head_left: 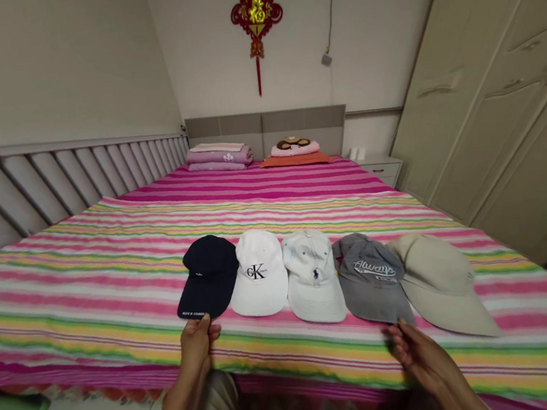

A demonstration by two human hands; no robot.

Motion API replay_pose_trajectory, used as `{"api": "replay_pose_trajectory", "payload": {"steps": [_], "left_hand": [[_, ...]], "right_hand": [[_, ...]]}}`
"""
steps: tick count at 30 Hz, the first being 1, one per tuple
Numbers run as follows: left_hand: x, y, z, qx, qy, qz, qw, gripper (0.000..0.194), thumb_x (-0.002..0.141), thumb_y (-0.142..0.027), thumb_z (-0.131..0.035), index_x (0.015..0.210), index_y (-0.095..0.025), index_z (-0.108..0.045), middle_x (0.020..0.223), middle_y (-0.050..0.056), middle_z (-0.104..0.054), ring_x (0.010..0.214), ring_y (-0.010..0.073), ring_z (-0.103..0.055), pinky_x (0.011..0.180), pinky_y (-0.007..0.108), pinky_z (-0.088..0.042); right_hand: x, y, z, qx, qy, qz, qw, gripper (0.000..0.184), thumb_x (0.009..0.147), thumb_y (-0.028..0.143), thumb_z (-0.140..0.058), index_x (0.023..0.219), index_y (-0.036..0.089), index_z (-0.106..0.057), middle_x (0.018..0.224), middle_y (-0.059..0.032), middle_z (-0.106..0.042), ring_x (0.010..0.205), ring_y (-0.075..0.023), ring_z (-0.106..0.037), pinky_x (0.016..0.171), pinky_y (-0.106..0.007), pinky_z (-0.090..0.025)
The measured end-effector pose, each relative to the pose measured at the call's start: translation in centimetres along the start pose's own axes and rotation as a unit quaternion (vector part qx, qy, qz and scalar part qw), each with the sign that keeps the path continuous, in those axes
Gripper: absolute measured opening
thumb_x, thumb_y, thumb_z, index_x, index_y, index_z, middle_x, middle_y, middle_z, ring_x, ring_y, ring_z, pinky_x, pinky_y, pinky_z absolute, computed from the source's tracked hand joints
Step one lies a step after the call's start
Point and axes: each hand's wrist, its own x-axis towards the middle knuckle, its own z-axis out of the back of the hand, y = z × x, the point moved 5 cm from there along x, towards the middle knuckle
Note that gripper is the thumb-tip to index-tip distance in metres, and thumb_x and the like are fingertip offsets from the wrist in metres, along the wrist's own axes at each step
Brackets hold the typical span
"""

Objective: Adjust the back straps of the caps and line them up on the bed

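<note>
Five caps sit in a row along the near edge of the striped bed (108, 253). The left hand (198, 342) pinches the brim of the navy cap (208, 275); the right hand (419, 354) hovers open, holding nothing, just below the grey cap (371, 279). All five remain laid out.

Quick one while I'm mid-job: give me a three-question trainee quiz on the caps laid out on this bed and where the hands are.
1. How many caps lie in the row on the striped bedspread?
2. True or false: the left hand is at the brim of the navy cap.
3. Which cap is the right hand nearest? A) white CK cap B) grey cap C) white cap with a small emblem

Key
1. Five; the last one is the beige cap.
2. True.
3. B.
</note>
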Motion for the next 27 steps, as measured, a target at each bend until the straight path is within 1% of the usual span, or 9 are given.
{"api": "replay_pose_trajectory", "payload": {"steps": [2,4,6,8,10,12,15,22,27], "left_hand": [[-0.1,0.1,0.0,0.004,0.003,-0.003,1.000,0.007,0.065,-0.016,-0.057,0.065,-0.014,-0.050,0.040,-0.004,-0.052,0.037,0.0091,-0.051,0.038,0.017,-0.039],[-0.1,0.2,0.0,0.008,0.004,-0.005,1.000,0.008,0.064,-0.018,-0.058,0.065,-0.014,-0.050,0.040,-0.003,-0.052,0.036,0.0091,-0.051,0.038,0.017,-0.039],[-0.2,0.2,0.0,0.010,0.004,-0.005,1.000,0.010,0.063,-0.020,-0.058,0.065,-0.014,-0.050,0.039,-0.003,-0.052,0.036,0.0089,-0.050,0.038,0.017,-0.038],[-0.3,0.0,-0.1,0.011,0.004,-0.005,1.000,0.011,0.062,-0.021,-0.058,0.065,-0.014,-0.050,0.038,-0.004,-0.052,0.035,0.0086,-0.049,0.038,0.017,-0.037],[-0.5,-0.1,-0.2,0.011,0.005,-0.004,1.000,0.012,0.062,-0.022,-0.059,0.063,-0.014,-0.050,0.037,-0.004,-0.051,0.034,0.0083,-0.048,0.038,0.016,-0.036],[-0.7,-0.3,-0.2,0.012,0.002,-0.003,1.000,0.012,0.061,-0.022,-0.058,0.063,-0.014,-0.049,0.036,-0.004,-0.050,0.034,0.0079,-0.047,0.037,0.016,-0.035],[-0.9,-0.4,-0.3,0.011,-0.001,-0.001,1.000,0.012,0.061,-0.021,-0.058,0.063,-0.014,-0.048,0.037,-0.004,-0.050,0.033,0.0072,-0.046,0.037,0.016,-0.035],[-1.2,-0.3,-0.5,0.007,0.012,0.005,1.000,0.014,0.060,-0.022,-0.059,0.066,-0.013,-0.050,0.039,-0.004,-0.051,0.035,0.0070,-0.047,0.037,0.015,-0.035],[-1.4,-0.1,-0.4,0.002,0.016,0.007,1.000,0.016,0.061,-0.024,-0.060,0.066,-0.013,-0.049,0.040,-0.004,-0.052,0.034,0.0060,-0.046,0.036,0.014,-0.035]], "right_hand": [[-0.5,-0.7,-0.5,0.007,-0.012,-0.032,0.999,0.017,0.071,0.014,-0.064,0.061,0.013,-0.051,0.046,-0.0001,-0.061,0.033,-0.0064,-0.052,0.033,-0.012,-0.045],[-1.5,-1.8,-1.7,-0.008,0.006,-0.079,0.997,0.015,0.074,0.021,-0.063,0.066,0.012,-0.054,0.048,-0.0020,-0.062,0.033,-0.0067,-0.052,0.032,-0.013,-0.043],[-2.7,-3.0,-3.8,-0.043,0.065,-0.114,0.990,0.017,0.074,0.025,-0.064,0.076,0.009,-0.057,0.052,-0.0051,-0.064,0.035,-0.0074,-0.053,0.030,-0.012,-0.041],[-3.5,-4.3,-6.2,-0.049,0.114,-0.139,0.982,0.018,0.074,0.024,-0.064,0.079,0.008,-0.057,0.052,-0.0066,-0.065,0.035,-0.0080,-0.053,0.030,-0.012,-0.041],[-3.5,-5.3,-7.9,-0.010,0.108,-0.170,0.979,0.013,0.077,0.020,-0.060,0.072,0.009,-0.056,0.050,-0.0058,-0.064,0.033,-0.0075,-0.053,0.030,-0.013,-0.041],[-3.0,-5.9,-9.0,0.025,0.084,-0.178,0.980,0.015,0.080,0.014,-0.055,0.065,0.011,-0.053,0.047,-0.0028,-0.062,0.033,-0.0060,-0.052,0.032,-0.012,-0.043],[-2.3,-6.2,-9.4,0.049,0.065,-0.161,0.984,0.018,0.082,0.010,-0.051,0.064,0.012,-0.052,0.046,-0.0004,-0.061,0.034,-0.0052,-0.053,0.035,-0.011,-0.045],[-2.2,-6.5,-8.6,0.071,0.040,-0.117,0.990,0.016,0.080,0.013,-0.055,0.064,0.014,-0.051,0.044,0.0019,-0.060,0.032,-0.0053,-0.051,0.033,-0.011,-0.043],[-3.0,-7.1,-8.7,0.063,0.045,-0.109,0.991,0.014,0.076,0.020,-0.060,0.067,0.013,-0.052,0.048,-0.0011,-0.063,0.034,-0.0065,-0.052,0.032,-0.013,-0.043]]}}
